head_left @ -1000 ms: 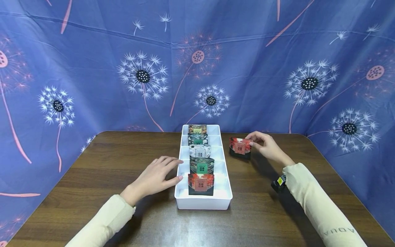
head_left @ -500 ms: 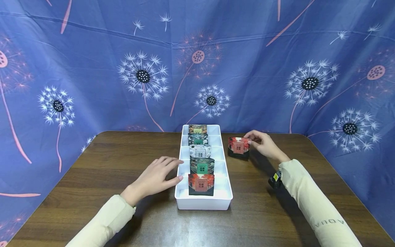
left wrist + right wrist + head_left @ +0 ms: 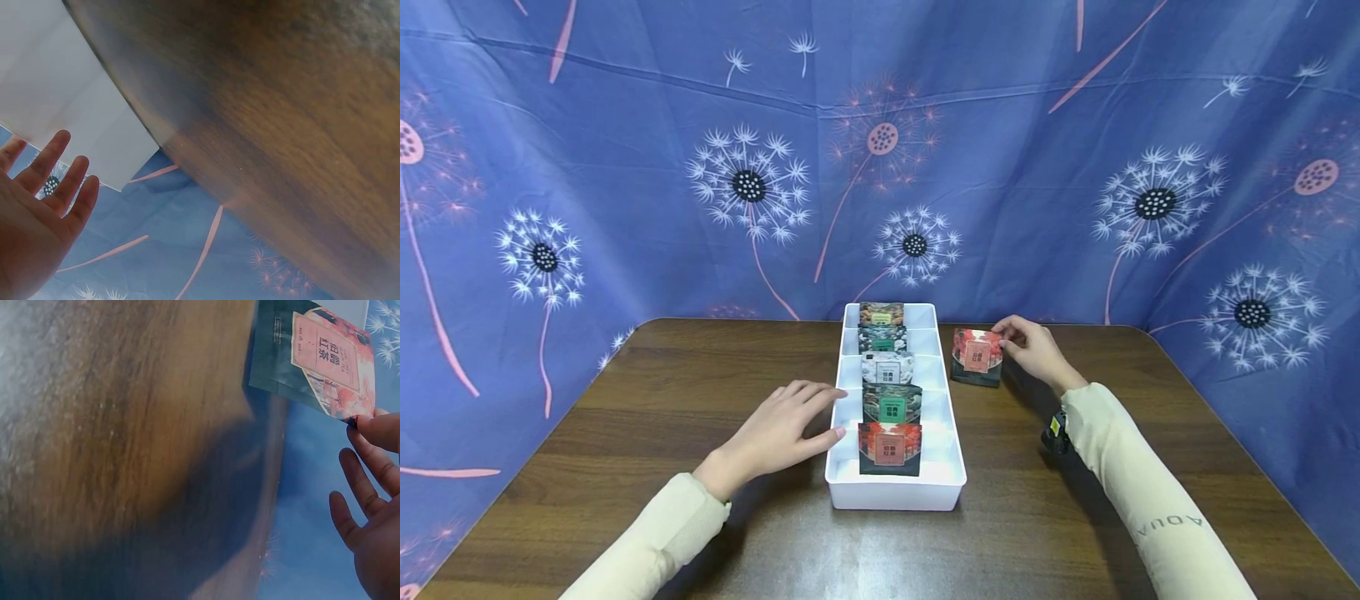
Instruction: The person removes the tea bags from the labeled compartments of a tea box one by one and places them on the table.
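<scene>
Between thumb and index finger, my right hand point(image 3: 1033, 350) pinches the upper right corner of a red and black tea sachet point(image 3: 976, 357), just right of the tray. The right wrist view shows the same tea sachet point(image 3: 325, 359) with its label facing the camera. A white divided tray point(image 3: 897, 493) stands in the middle of the table. Along it, tea sachets stand in a row: red point(image 3: 890, 450) in front, then green point(image 3: 892, 403), white point(image 3: 887, 368), dark teal point(image 3: 882, 339) and brown-yellow point(image 3: 882, 314). My left hand point(image 3: 778, 429) has its fingers extended at the tray's left side.
The tray sits on a brown wooden table point(image 3: 700, 367). Behind the table hangs a blue curtain point(image 3: 1000, 167) printed with dandelions. A small black device point(image 3: 1056, 432) is strapped at my right wrist.
My right hand has moved slightly left with the red tea sachet, closer to the tray, and the sachet's face now tips back more. The left hand and tray stay where they were.
</scene>
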`<control>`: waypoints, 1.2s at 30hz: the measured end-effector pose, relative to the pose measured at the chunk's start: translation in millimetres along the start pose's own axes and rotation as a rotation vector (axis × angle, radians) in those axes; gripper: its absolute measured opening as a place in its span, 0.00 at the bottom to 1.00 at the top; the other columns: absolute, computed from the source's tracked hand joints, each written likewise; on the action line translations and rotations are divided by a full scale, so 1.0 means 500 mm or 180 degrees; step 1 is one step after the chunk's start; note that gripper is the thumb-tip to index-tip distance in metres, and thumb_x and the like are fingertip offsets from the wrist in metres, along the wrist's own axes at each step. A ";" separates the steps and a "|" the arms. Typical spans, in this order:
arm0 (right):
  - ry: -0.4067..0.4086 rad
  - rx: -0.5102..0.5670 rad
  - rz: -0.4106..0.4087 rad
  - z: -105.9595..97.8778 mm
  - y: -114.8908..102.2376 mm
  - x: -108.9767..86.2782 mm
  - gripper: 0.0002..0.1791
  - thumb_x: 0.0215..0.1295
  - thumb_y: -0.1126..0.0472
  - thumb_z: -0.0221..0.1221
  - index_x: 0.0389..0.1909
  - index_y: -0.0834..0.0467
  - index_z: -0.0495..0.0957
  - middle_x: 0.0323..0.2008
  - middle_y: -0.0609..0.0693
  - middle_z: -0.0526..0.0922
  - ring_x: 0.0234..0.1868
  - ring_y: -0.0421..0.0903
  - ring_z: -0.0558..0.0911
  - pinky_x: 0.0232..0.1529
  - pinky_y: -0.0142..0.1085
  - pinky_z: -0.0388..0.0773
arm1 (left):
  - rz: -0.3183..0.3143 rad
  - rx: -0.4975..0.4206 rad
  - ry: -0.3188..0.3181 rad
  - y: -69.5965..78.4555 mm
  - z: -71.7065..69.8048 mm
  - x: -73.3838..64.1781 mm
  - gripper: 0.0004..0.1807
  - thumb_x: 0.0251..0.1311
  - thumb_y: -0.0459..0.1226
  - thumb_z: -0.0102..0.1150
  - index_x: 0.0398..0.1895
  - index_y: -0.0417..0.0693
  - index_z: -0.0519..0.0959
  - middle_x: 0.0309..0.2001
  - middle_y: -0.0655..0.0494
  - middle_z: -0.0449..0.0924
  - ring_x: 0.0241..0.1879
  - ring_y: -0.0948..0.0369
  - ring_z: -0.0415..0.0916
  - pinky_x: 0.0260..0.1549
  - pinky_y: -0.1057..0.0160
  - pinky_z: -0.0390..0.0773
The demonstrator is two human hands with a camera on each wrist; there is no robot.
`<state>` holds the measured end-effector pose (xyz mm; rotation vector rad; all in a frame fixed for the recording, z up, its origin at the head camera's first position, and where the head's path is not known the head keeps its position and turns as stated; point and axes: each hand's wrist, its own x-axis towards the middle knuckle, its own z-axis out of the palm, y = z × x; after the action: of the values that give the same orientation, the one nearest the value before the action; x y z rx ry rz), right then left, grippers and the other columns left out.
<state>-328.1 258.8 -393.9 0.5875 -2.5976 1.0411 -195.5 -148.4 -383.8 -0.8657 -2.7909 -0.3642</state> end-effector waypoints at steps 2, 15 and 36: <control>0.0023 -0.0025 0.0048 0.004 0.001 0.001 0.10 0.56 0.73 0.56 0.39 0.61 0.76 0.27 0.55 0.76 0.31 0.46 0.77 0.34 0.34 0.74 | 0.0014 -0.0002 0.0008 0.000 0.000 0.000 0.32 0.58 0.66 0.36 0.61 0.64 0.67 0.56 0.63 0.71 0.57 0.61 0.66 0.55 0.51 0.66; -0.0020 -0.0178 0.0239 0.020 0.012 0.010 0.11 0.57 0.74 0.53 0.41 0.64 0.74 0.29 0.57 0.77 0.33 0.48 0.75 0.36 0.37 0.69 | 0.0029 -0.0003 0.0013 0.003 0.001 -0.001 0.32 0.58 0.65 0.37 0.62 0.64 0.66 0.56 0.63 0.71 0.57 0.61 0.66 0.55 0.52 0.66; -0.0119 -0.0285 0.0378 0.038 0.009 0.020 0.12 0.54 0.75 0.53 0.41 0.69 0.73 0.30 0.60 0.78 0.33 0.51 0.76 0.37 0.38 0.67 | 0.0075 0.0006 0.0052 0.000 0.002 -0.002 0.32 0.59 0.65 0.36 0.62 0.64 0.66 0.56 0.64 0.71 0.57 0.61 0.66 0.55 0.53 0.66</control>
<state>-340.8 245.7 -405.7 0.4400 -2.7244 0.9507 -194.5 -148.7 -385.0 -0.8903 -2.7632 -0.3632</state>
